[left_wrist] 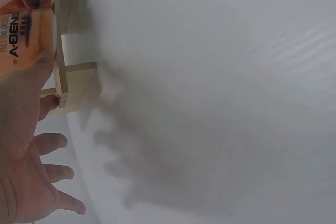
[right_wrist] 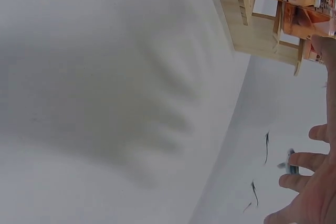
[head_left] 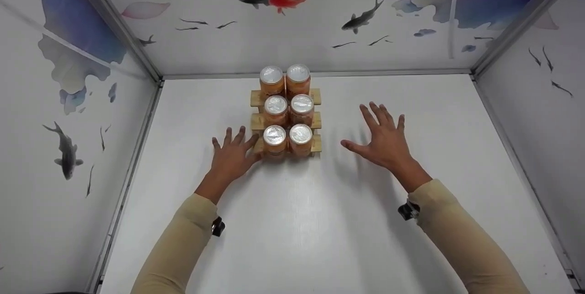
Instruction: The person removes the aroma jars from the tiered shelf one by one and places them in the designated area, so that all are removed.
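A stepped wooden rack (head_left: 257, 121) stands on the white table, bearing several orange-labelled jars (head_left: 300, 135) with silvery tops in two columns. My left hand (head_left: 232, 160) is at the rack's front left end, fingers spread. Its thumb and index finger lie on either side of the lowest shelf's end (left_wrist: 61, 85); whether they press on it I cannot tell. To the right of the rack, my right hand (head_left: 385, 144) hovers apart from it with fingers fanned out and nothing held. Its shadow falls on the table in the right wrist view.
White panels printed with fish (head_left: 361, 16) and blue blotches enclose the table (head_left: 292, 221) at the back and both sides. The rack stands close to the back wall. Small dark devices (head_left: 409, 211) sit at the cuffs of both tan sleeves (head_left: 466, 234).
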Tool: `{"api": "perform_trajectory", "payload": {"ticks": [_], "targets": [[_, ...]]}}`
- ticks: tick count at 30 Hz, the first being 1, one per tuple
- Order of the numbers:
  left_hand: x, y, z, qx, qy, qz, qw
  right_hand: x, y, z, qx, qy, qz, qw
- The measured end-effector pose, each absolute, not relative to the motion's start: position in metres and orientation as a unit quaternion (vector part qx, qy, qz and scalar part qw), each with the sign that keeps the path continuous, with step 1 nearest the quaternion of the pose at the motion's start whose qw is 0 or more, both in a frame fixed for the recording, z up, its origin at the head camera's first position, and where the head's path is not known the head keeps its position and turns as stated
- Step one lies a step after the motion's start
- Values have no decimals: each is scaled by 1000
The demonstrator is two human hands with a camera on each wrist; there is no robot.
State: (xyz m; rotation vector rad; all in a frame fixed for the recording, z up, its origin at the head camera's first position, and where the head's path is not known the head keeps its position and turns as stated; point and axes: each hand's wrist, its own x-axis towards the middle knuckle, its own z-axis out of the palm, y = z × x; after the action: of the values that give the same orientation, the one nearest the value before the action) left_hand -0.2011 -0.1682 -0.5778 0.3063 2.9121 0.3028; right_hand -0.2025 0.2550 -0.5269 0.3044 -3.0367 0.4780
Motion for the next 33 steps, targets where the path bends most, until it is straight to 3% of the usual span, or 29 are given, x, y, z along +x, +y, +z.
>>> {"api": "perform_trajectory", "payload": {"ticks": [12, 23, 33], "targets": [[-204, -163, -585, 112, 982, 129, 75, -202, 222, -532, 155, -965, 210, 35], [-205, -157, -588, 118, 980, 144, 69, -199, 188, -534, 187, -949, 253, -15], [-207, -158, -595, 114, 970, 205, 68, -200, 161, -537, 204, -940, 272, -20]]}}
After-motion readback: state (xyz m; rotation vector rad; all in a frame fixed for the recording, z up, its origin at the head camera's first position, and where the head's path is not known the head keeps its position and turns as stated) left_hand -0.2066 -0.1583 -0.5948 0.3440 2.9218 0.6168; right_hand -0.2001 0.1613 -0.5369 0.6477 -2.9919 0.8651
